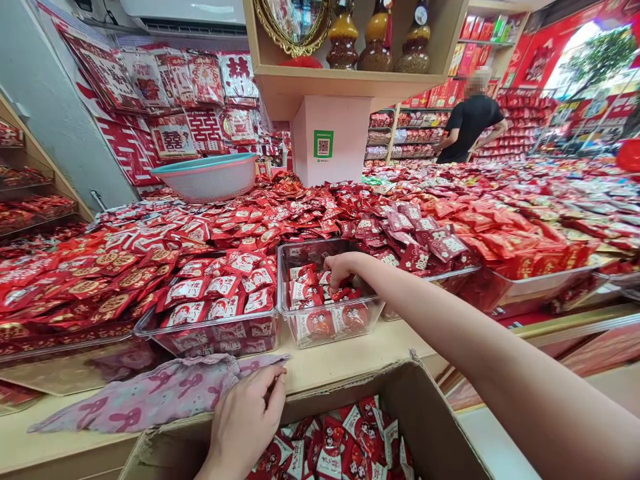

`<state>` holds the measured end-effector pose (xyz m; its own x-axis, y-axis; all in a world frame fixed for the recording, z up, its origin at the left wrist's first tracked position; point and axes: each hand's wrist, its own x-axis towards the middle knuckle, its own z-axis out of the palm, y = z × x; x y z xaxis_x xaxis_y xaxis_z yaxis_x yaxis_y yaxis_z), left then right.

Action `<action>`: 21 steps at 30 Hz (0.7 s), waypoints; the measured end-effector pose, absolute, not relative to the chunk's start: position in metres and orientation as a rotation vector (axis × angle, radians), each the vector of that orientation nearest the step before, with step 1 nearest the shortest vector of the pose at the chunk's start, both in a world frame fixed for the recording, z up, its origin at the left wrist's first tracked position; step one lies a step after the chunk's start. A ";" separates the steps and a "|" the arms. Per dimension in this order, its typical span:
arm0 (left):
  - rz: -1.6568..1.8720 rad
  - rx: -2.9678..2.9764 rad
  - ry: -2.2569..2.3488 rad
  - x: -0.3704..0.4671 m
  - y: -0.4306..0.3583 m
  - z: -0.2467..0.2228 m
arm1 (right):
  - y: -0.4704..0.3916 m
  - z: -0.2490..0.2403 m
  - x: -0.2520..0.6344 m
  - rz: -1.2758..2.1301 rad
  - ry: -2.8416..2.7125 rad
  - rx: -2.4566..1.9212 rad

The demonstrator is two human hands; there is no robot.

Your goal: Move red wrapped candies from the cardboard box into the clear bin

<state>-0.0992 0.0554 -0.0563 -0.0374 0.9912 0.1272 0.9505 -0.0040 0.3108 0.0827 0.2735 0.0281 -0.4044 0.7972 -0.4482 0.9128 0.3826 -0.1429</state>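
Starting at your far left, a heap of red packets with gold print (pixel 115 280) slopes down to the front. Below it, a pink cloth with rabbit prints (pixel 150 397) lies crumpled on the pale surface (pixel 310 370). Behind, a basin with a turquoise rim (pixel 210 172) sits on the piled goods. Next comes the left clear bin (pixel 173 341), heaped with red-and-white packets (pixel 223 303).

In front of that bin, your left hand (pixel 247 413) is at the near edge of the surface, by the rim of the cardboard box (pixel 425 407). Its fingers are loosely bent; you cannot tell from here whether they grip anything. Inside the box, just in front of you, lie many loose packets with cartoon figures (pixel 330 450).

Beyond the box stands the middle clear bin (pixel 305 252), with similar packets (pixel 305 293) filling its lower part and bare space toward the back. Your right hand (pixel 343 268) reaches into it, fingers bent down at the packets; whether it holds one is hidden.

To the right, maroon packets (pixel 415 230) overflow their bin. Further back stands a person in a black top (pixel 473 123), and at far right red packets (pixel 530 233) fill another bin.
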 end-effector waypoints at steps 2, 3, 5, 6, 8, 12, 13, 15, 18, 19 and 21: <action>0.475 2.088 2.124 -0.099 0.055 -0.057 | 0.273 0.030 0.083 -0.500 2.345 1.488; 0.478 2.089 2.124 -0.099 0.055 -0.057 | 0.272 0.031 0.083 -0.475 2.352 1.486; 0.487 2.094 2.121 -0.099 0.056 -0.058 | 0.271 0.033 0.083 -0.409 2.387 1.500; 0.490 2.097 2.122 -0.099 0.056 -0.058 | 0.270 0.033 0.082 -0.368 2.400 1.522; 0.493 2.109 2.124 -0.098 0.056 -0.057 | 0.268 0.035 0.081 -0.293 2.395 1.571; 0.513 2.135 2.109 -0.099 0.056 -0.056 | 0.266 0.036 0.077 -0.245 2.362 1.603; 0.527 2.145 2.103 -0.099 0.055 -0.056 | 0.266 0.035 0.077 -0.245 2.365 1.601; 0.555 2.166 2.101 -0.099 0.055 -0.057 | 0.270 0.031 0.077 -0.272 2.356 1.580; 0.578 2.176 2.108 -0.099 0.055 -0.056 | 0.276 0.024 0.079 -0.328 2.325 1.494; 0.571 2.169 2.116 -0.098 0.055 -0.056 | 0.277 0.022 0.079 -0.320 2.326 1.457; 0.541 2.149 2.127 -0.098 0.055 -0.055 | 0.280 0.019 0.080 -0.275 2.346 1.380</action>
<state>-0.0976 0.0548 -0.0553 -0.0198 0.9799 0.1983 0.9555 -0.0398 0.2922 0.0798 0.2797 0.0192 -0.4306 0.7902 -0.4360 0.8696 0.4926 0.0339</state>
